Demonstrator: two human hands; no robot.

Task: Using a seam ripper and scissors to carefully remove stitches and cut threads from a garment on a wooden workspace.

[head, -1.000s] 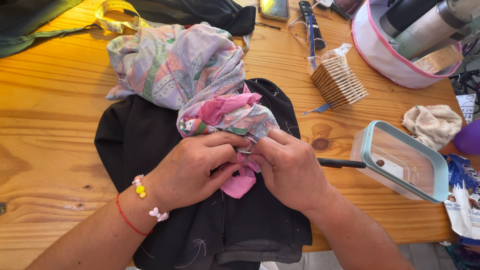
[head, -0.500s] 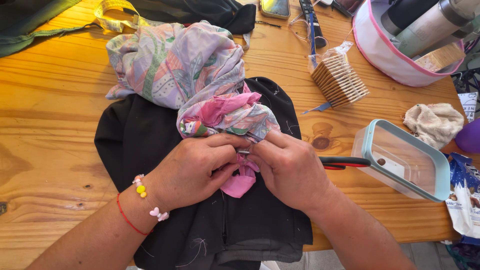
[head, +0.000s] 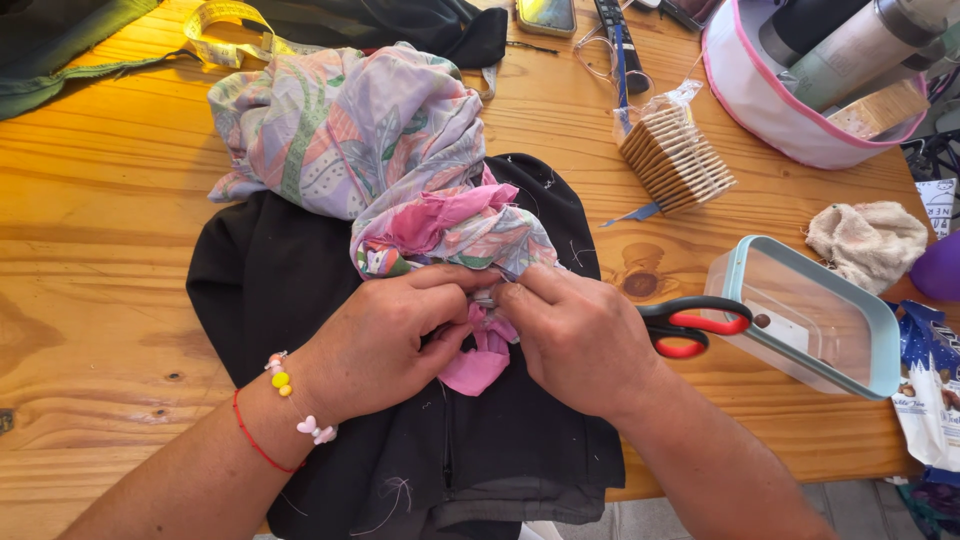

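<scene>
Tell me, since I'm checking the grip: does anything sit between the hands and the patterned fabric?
Nothing visible does. The left hand and right hand both pinch the pink and patterned fabric directly, over the black cloth. The scissors lie off to the right.

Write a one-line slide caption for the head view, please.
Left hand and right hand pinch pink floral fabric over black cloth on a wooden table.

Thin, crumpled patterned cloth (head: 400, 170) with a faint sheen bunched above the hands, over matt black fabric (head: 300, 290) flecked with lint. The desk (head: 90, 260) was smooth, varnished knotty wood. Right of the hands, scissors (head: 695, 325) had glossy plastic handles beside a clear plastic box (head: 810, 315).
</scene>
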